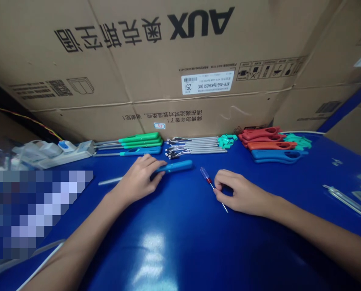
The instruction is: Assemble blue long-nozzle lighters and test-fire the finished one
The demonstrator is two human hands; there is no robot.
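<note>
My left hand [142, 176] is closed around a blue long-necked lighter [180, 165], whose rounded handle end points right and whose metal tube points left. The tube's middle is hidden by the hand. In my right hand [236, 190], thumb and fingers pinch the shaft of a small screwdriver [205, 173]. Its clear purple and red handle points up and left, its tip down toward me. Just behind my left hand lie another blue lighter [144, 151] and a stack of green lighters [145, 140].
Metal tubes with wires [203, 145] lie in a row, beside small teal parts [226, 141]. Red handle shells [259, 135] and blue ones [274, 156] are stacked at the right. A power strip [68, 153] stands left; a large cardboard box [156, 85] walls the back.
</note>
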